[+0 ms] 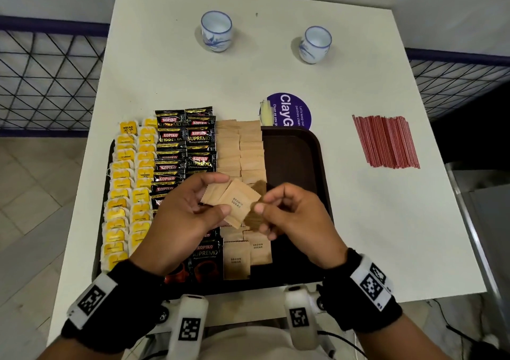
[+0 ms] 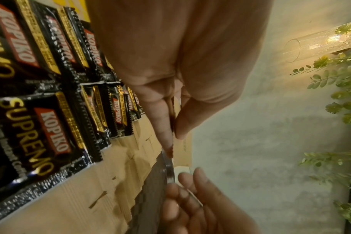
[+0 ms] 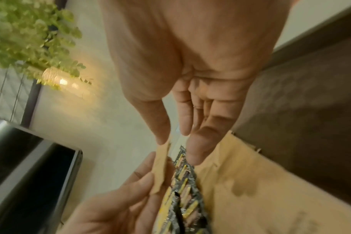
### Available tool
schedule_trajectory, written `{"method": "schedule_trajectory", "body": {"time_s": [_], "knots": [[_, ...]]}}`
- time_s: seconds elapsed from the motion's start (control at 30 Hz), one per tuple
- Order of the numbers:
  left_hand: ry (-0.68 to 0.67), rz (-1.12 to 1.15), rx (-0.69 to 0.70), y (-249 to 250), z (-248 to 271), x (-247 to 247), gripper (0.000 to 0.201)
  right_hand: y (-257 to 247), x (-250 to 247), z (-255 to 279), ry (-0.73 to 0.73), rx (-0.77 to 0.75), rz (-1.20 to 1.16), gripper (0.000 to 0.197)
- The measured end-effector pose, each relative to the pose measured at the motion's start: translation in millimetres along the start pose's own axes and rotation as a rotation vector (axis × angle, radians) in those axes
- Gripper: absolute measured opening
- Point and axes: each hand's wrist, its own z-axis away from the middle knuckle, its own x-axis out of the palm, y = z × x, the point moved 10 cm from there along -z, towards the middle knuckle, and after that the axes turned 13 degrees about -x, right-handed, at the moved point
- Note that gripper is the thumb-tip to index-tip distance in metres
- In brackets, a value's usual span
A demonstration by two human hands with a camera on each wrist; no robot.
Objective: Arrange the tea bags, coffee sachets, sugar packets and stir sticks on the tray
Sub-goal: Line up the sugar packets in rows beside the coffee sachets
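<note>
A dark brown tray [image 1: 292,149] holds two columns each of yellow tea bags [image 1: 129,194], black coffee sachets [image 1: 185,144] and brown sugar packets [image 1: 240,147]. Above its near middle, my left hand [image 1: 218,194] pinches a small fan of sugar packets [image 1: 237,203] between thumb and fingers. My right hand [image 1: 263,202] pinches a shadowed sugar packet [image 1: 254,218] at the fan's right edge. The left wrist view shows the left thumb and finger [image 2: 172,126] closed on a packet's edge over the coffee sachets [image 2: 40,126]. Red stir sticks [image 1: 386,141] lie bundled on the table, right of the tray.
Two blue-and-white cups [image 1: 216,31] [image 1: 314,44] stand at the far side of the white table [image 1: 386,221]. A purple round sticker [image 1: 292,111] lies behind the tray. The tray's right strip is bare. Railings flank the table on both sides.
</note>
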Motion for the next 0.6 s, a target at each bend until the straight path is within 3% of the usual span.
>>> {"method": "schedule_trajectory", "body": {"time_s": [0.37, 0.6], "knots": [[0.019, -0.068, 0.024, 1.4, -4.0, 4.9, 0.035, -3.1, 9.1, -11.3, 0.037, 0.055, -0.296, 0.004], [0.051, -0.102, 0.001, -1.8, -2.1, -11.5, 0.033, -0.1, -36.1, -2.5, 0.021, -0.002, -0.018, 0.005]]}}
